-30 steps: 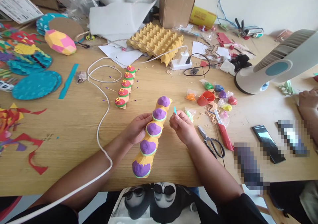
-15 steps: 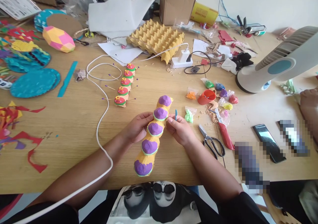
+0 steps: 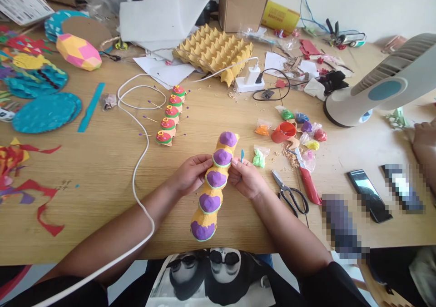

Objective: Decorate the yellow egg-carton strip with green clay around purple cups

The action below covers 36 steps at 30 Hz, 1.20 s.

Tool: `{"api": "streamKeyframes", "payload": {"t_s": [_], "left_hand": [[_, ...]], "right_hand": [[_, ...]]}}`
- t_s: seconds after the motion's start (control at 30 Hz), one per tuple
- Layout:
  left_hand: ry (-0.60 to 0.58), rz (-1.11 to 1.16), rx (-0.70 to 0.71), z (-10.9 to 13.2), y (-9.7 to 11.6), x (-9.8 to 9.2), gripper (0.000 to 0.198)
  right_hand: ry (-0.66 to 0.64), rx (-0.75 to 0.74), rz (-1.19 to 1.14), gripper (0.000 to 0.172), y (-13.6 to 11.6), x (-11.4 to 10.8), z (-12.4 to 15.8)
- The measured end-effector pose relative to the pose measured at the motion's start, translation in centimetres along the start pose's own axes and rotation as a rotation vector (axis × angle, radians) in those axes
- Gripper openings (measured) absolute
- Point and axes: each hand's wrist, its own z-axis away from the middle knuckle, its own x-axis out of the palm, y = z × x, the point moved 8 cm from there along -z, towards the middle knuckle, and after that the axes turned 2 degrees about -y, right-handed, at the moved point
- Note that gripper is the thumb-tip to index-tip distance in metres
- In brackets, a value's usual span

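Between my hands is a strip of egg carton (image 3: 212, 191), yellow with a purple clay cap on each bump and thin light-green edging beneath. My left hand (image 3: 194, 174) pinches its left side near the second bump from the far end. On the opposite side, my right hand (image 3: 248, 178) pinches the strip too, with a small blue clay knife (image 3: 242, 155) tucked among its fingers. Farther off on the table lies a finished-looking caterpillar (image 3: 169, 116) of red and green bumps, with purple-tipped sticks along both sides.
Scissors (image 3: 289, 192), a red-handled knife (image 3: 309, 180), an orange cup (image 3: 283, 132) and bagged clay (image 3: 259, 157) lie right. A white cable (image 3: 138, 180) crosses my left forearm. Behind are an egg tray (image 3: 214, 50) and power strip (image 3: 250, 83). A fan (image 3: 378, 89) and another person's hand (image 3: 424, 134) are far right.
The strip's near end has swung a little to the right, so it stands more upright in view. Both hands keep their hold, and the blue knife remains in my right hand.
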Motion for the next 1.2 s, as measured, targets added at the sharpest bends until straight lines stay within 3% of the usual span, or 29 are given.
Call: {"api": "streamKeyframes", "payload": {"t_s": [0.53,0.7,1.2], "left_hand": [[0.021,-0.044,0.0,0.02,-0.13,-0.28,0.019],[0.03,-0.051,0.01,0.07,0.1,-0.25,0.02],[0.042,-0.07,0.037,0.22,0.35,0.22,0.024]], "right_hand": [[0.009,0.044,0.021,0.052,0.16,-0.36,-0.01],[-0.044,0.079,0.046,0.06,0.26,0.15,0.09],[-0.032,0.0,0.135,0.042,-0.03,-0.62,-0.27]]}}
